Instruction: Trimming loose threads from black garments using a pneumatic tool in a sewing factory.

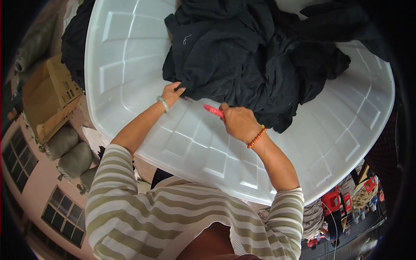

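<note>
A heap of black garments or cloth (225, 60) lies in a large white translucent plastic tub (125, 65). Near the heap's left lower edge, my left hand (171, 94) pinches a corner of the black fabric between thumb and fingers. My right hand (239, 121) is closed around a small tool with a red handle (212, 110). Its thin metal tip points left toward the pinched corner; blur hides its exact shape, and I cannot tell whether it touches the cloth. A loose pale thread (186, 40) lies on top of the black fabric.
The tub's near rim runs close to my body, under my forearms. Beyond its left side are an open cardboard box (50, 93), stuffed grey-green sacks (74, 160) and more dark cloth (78, 41). Red plastic items (331, 200) and cloth piles (313, 219) are at lower right.
</note>
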### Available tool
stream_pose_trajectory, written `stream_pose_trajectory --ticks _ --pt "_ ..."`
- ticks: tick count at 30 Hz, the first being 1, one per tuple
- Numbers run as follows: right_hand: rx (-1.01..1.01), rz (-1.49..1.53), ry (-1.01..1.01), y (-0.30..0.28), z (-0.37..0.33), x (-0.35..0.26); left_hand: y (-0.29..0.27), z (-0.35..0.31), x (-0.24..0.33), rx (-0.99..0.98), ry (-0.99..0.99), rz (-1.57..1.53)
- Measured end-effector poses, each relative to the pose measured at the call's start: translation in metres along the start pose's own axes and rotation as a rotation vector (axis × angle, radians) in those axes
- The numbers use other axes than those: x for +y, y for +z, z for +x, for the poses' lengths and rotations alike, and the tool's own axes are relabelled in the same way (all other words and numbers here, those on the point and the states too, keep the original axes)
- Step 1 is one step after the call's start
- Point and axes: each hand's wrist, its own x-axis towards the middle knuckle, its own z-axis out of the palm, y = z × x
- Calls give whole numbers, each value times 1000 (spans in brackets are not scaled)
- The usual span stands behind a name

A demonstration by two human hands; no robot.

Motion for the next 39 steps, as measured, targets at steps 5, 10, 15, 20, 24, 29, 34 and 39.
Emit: stream_pose_trajectory --ticks 5,10,15,20,24,29,34,39 --pt "180 52 272 -22 -8 24 37 3 49 -135 398 185" --pt "433 105 470 -59 -28 61 117 -36 112 -432 1102 613" --pt "330 -15 511 -51 -43 64 117 27 100 109 912 596" --pt "329 5 563 -34 -37 69 133 80 135 217 970 844" --pt "359 -16 607 -41 -28 81 152 107 154 70 841 1178" --pt "282 -104 537 -46 -27 107 162 128 143 -23 750 1375" --pt "82 78 455 -22 -61 99 155 105 125 242 874 945" --pt "159 101 547 1 -95 93 170 76 69 321 187 540"
